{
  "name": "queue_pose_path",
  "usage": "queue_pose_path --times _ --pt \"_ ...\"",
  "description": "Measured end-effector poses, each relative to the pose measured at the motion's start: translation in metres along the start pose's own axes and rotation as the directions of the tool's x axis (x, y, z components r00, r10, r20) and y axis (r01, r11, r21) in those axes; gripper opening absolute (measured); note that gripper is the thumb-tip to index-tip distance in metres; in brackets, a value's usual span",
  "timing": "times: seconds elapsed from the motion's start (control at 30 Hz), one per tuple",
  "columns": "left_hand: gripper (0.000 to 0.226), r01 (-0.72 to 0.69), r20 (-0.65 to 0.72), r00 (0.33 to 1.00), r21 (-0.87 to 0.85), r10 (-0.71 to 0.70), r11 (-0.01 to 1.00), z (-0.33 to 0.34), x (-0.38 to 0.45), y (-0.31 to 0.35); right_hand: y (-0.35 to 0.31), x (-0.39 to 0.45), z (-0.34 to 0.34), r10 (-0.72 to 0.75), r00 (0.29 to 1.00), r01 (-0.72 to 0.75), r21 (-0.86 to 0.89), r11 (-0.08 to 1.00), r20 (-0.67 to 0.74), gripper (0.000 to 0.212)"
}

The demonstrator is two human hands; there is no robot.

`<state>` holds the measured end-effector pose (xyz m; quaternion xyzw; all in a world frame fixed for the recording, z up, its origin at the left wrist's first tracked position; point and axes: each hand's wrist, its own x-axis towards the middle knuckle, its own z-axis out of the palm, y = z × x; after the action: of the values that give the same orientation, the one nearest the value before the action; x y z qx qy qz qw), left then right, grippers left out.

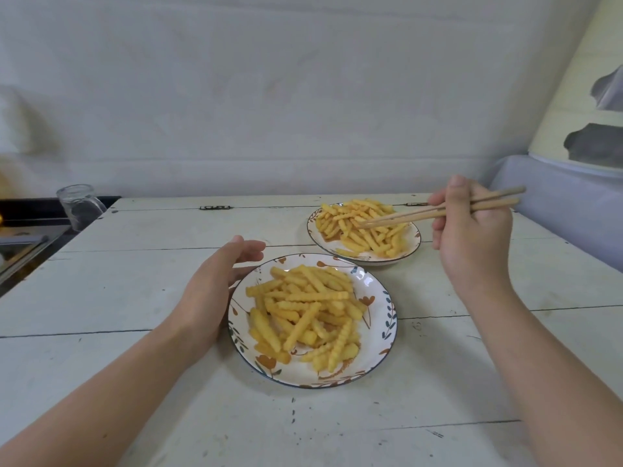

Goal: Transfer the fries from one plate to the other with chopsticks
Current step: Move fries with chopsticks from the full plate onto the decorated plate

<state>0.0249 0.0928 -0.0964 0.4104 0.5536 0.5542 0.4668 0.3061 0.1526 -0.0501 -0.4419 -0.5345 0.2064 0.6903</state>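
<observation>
Steadying the near plate [377, 335], the left hand [209, 291] lies along its left rim w/ fingers [249, 249] straight and loose, gripping nothing; whether they touch the rim or just sit beside it, can't tell. That plate sits on the white plank counter [118, 298] right in front of the person and carries a heap of crinkle fries [303, 315], stacked crosswise, some near the rim.

Farther back and to the right, the far plate [413, 246] holds its own fries pile [360, 227]. The 2 plates are near each other but apart. The right hand [472, 230] pinches the chopsticks [435, 212] w/ curled fingers, tips close together and down among the far fries. Can't tell if a fry is caught between the tips.

Risks, as I judge them: both plates look about equally loaded, so the source plate isn't obvious, and a pick from the wrong 1 undoes work. The ridged fries interlock, so lifting 1 may drag a neighbor over the rim. A weak pinch near a fry's end could let it swing and drop onto the counter in the gap between plates.

At the far left edge of the counter stands a clear glass [81, 203].
</observation>
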Motion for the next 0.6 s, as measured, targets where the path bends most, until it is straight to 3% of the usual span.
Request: queue_pose_path --times 0.6 --pt "0.041 -0.029 0.011 1.000 0.007 0.028 1.000 -0.001 0.000 -0.002 0.027 -0.004 0.032 0.052 0.996 -0.050 -0.019 0.999 0.078 0.039"
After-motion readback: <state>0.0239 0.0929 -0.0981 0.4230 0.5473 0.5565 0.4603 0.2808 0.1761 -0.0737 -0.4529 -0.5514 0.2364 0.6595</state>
